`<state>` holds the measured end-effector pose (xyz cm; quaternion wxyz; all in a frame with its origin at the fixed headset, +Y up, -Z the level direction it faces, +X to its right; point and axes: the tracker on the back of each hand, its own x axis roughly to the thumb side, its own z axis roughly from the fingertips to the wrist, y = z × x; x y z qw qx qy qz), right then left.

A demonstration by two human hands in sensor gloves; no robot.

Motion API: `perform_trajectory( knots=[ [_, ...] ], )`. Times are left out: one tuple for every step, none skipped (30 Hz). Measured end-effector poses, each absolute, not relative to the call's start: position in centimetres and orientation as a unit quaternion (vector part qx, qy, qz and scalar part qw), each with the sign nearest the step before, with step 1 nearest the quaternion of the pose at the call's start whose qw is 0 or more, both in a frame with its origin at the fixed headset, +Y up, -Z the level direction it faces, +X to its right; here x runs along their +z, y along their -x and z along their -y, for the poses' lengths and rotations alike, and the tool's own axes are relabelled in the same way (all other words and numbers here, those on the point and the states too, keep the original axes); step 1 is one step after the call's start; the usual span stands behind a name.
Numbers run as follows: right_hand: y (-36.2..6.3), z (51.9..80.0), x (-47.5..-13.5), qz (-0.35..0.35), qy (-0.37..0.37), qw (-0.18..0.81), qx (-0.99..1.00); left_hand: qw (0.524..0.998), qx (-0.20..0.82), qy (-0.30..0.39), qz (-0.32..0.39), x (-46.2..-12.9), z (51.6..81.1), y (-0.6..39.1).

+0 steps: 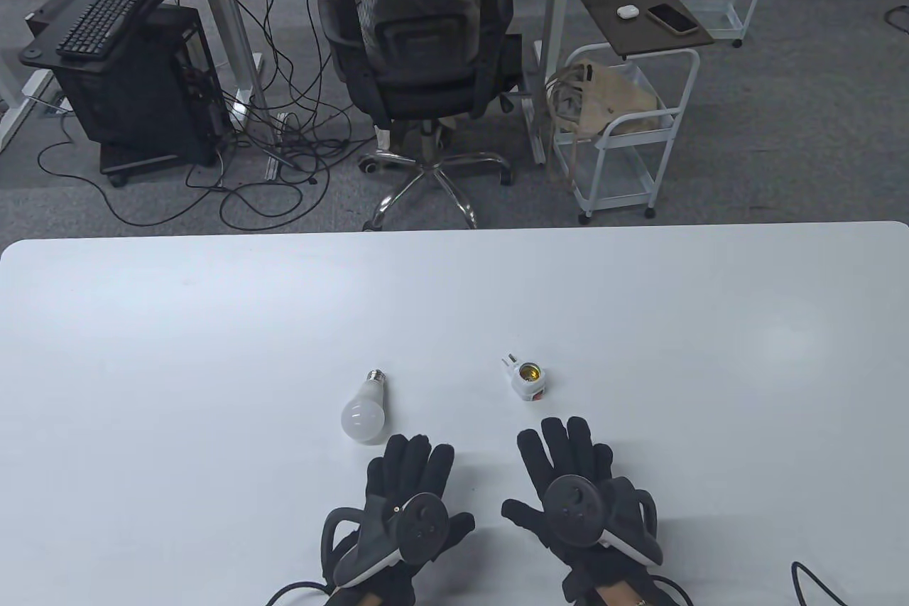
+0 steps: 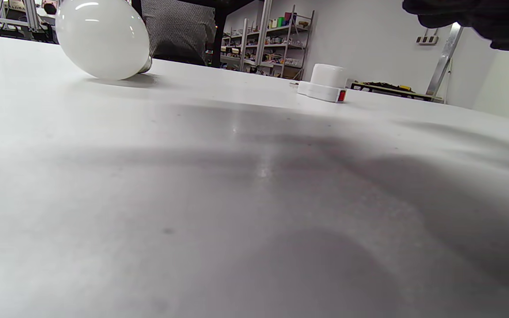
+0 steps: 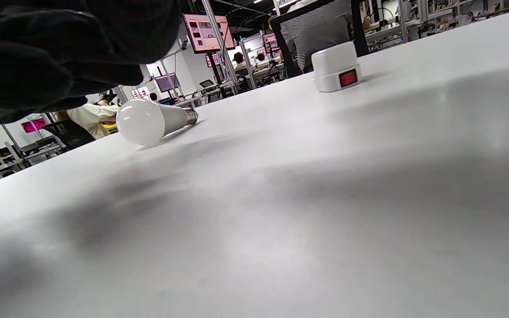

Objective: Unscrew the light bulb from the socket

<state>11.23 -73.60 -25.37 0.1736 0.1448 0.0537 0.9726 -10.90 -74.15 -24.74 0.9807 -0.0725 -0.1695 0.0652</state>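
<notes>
A white light bulb lies on its side on the white table, its metal screw base pointing away from me. It also shows in the left wrist view and the right wrist view. The white socket adapter with a red switch stands apart to the right, its brass opening facing up and empty; it shows in the left wrist view and the right wrist view. My left hand lies flat just below the bulb, holding nothing. My right hand lies flat just below the socket, holding nothing.
A black cable comes onto the table at the bottom right. Beyond the table's far edge stand an office chair and a white cart.
</notes>
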Motion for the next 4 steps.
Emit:
perform_trajectory(
  knots=[
    [-11.22, 73.63, -25.34, -0.058, -0.146, 0.177, 0.972, 0.981, 0.064, 0.073, 0.170, -24.74, 74.16, 10.88],
    [-11.22, 73.67, -25.33, -0.061, -0.145, 0.178, 0.971, 0.981, 0.064, 0.073, 0.170, -24.74, 74.17, 10.88],
    [-11.22, 73.68, -25.32, -0.065, -0.146, 0.179, 0.971, 0.981, 0.065, 0.074, 0.170, -24.74, 74.18, 10.88],
    [-11.20, 73.70, -25.31, -0.067, -0.147, 0.180, 0.970, 0.980, 0.066, 0.074, 0.170, -24.74, 74.20, 10.88]
  ],
)
